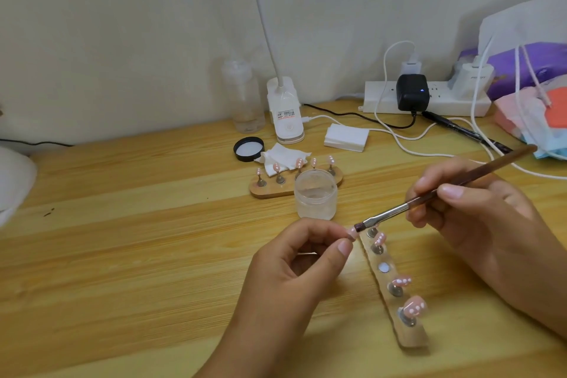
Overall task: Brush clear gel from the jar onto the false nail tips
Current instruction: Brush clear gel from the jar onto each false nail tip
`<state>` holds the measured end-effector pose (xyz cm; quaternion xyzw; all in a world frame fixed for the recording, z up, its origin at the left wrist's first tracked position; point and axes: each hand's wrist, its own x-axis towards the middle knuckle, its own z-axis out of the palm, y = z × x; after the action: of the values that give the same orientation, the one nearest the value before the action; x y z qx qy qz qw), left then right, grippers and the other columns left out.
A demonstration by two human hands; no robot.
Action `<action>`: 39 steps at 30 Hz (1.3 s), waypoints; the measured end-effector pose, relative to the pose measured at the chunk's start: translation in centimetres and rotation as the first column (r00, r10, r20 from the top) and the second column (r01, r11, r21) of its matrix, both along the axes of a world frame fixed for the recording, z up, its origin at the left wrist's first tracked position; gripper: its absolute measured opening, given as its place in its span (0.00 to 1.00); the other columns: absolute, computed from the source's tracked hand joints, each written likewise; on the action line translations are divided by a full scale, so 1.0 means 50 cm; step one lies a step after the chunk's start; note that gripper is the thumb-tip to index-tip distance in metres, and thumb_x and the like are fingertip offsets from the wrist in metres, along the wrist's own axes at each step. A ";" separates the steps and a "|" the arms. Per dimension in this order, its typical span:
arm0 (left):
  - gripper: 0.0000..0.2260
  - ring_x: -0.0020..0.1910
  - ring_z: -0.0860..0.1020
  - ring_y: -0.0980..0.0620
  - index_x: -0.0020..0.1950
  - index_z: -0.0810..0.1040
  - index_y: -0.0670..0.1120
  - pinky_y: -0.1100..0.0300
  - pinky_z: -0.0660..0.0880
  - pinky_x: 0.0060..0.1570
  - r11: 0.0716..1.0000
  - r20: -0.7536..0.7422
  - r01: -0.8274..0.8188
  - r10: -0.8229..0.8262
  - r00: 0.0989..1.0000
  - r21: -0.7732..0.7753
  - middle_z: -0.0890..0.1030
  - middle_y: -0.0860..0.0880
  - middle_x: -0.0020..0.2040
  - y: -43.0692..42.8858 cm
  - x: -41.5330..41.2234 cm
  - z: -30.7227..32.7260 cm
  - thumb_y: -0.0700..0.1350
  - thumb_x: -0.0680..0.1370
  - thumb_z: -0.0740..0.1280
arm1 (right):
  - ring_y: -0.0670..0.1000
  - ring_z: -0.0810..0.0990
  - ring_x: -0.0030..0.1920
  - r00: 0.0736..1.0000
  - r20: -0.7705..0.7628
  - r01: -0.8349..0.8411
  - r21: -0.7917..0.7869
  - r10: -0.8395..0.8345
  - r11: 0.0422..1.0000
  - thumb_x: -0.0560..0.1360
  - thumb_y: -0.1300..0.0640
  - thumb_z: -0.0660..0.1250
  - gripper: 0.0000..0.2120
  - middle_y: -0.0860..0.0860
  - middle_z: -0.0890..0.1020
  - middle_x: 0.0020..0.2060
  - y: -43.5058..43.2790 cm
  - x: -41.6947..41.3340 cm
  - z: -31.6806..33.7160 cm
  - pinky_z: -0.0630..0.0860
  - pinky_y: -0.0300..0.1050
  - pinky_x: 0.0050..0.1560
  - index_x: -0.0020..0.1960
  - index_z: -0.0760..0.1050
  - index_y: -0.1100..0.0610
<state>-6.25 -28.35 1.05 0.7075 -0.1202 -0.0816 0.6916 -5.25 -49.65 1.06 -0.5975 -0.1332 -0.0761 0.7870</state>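
Note:
My left hand (302,267) pinches a small pink false nail tip (352,232) between thumb and fingers. My right hand (478,218) grips a brown-handled brush (429,195), whose bristle end touches that tip. Behind them stands the open jar of clear gel (315,194). A wooden holder strip (394,288) lies below the brush; three pink tips with white dots stand on it and one round seat shows bare. A second wooden holder (270,189) with several dotted tips stands behind the jar.
The jar's black lid (248,148) lies beside a crumpled wipe (283,159). A clear bottle (244,97), a white lamp base (285,113), a pad stack (346,137), a power strip (429,98) with cables and a pile of packets (530,95) line the wooden desk's back.

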 end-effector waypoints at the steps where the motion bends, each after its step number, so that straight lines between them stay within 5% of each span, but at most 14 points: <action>1: 0.03 0.42 0.81 0.56 0.42 0.83 0.56 0.71 0.74 0.41 1.000 0.002 0.000 0.000 1.000 0.001 0.84 0.53 0.43 0.000 0.000 0.000 0.50 0.70 0.70 | 0.49 0.80 0.36 1.000 0.001 -0.005 -0.010 0.005 1.000 0.71 0.63 0.59 0.14 0.53 0.81 0.34 0.001 0.000 -0.001 0.78 0.37 0.39 0.40 0.83 0.53; 9: 0.03 0.40 0.78 0.62 0.42 0.83 0.55 0.72 0.73 0.40 1.000 0.011 -0.005 0.005 1.000 -0.009 0.84 0.55 0.41 0.001 0.002 -0.006 0.48 0.70 0.70 | 0.49 0.80 0.37 0.996 0.026 0.084 -0.151 -0.081 0.985 0.70 0.56 0.67 0.05 0.52 0.81 0.34 0.002 -0.006 -0.003 0.77 0.38 0.41 0.42 0.82 0.53; 15: 0.03 0.46 0.81 0.56 0.42 0.82 0.54 0.69 0.74 0.42 1.000 0.008 -0.007 0.007 1.000 0.023 0.83 0.47 0.46 0.002 -0.001 -0.007 0.50 0.70 0.70 | 0.47 0.81 0.37 0.987 -0.005 0.156 -0.144 -0.159 0.977 0.72 0.60 0.63 0.10 0.50 0.81 0.36 -0.006 -0.001 -0.006 0.78 0.36 0.41 0.40 0.83 0.51; 25: 0.02 0.34 0.74 0.62 0.40 0.82 0.53 0.73 0.69 0.34 1.000 0.009 0.008 -0.008 1.000 0.016 0.81 0.50 0.40 0.001 -0.003 -0.003 0.48 0.70 0.70 | 0.49 0.79 0.34 1.000 -0.014 -0.008 -0.030 0.008 1.000 0.71 0.63 0.60 0.13 0.53 0.79 0.34 -0.001 -0.003 0.000 0.77 0.37 0.39 0.38 0.82 0.53; 34: 0.03 0.38 0.76 0.61 0.42 0.83 0.55 0.72 0.72 0.37 0.999 0.021 0.027 -0.028 0.999 0.029 0.83 0.51 0.41 0.002 0.000 -0.004 0.49 0.71 0.70 | 0.50 0.80 0.36 0.992 0.099 0.102 -0.195 -0.084 0.976 0.71 0.62 0.64 0.09 0.52 0.80 0.35 0.001 -0.014 0.000 0.78 0.39 0.43 0.41 0.81 0.51; 39: 0.03 0.47 0.81 0.51 0.44 0.83 0.54 0.69 0.75 0.44 0.999 0.015 0.028 -0.029 0.999 0.041 0.85 0.52 0.46 0.003 -0.001 -0.006 0.49 0.72 0.70 | 0.49 0.81 0.37 0.981 0.149 0.153 -0.218 -0.122 0.964 0.70 0.58 0.66 0.05 0.49 0.81 0.36 0.005 -0.019 0.004 0.78 0.36 0.44 0.41 0.81 0.52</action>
<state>-6.30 -28.18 0.75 0.7205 -0.1340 -0.0882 0.6746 -6.21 -49.38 1.26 -0.6856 -0.1516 -0.1548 0.6950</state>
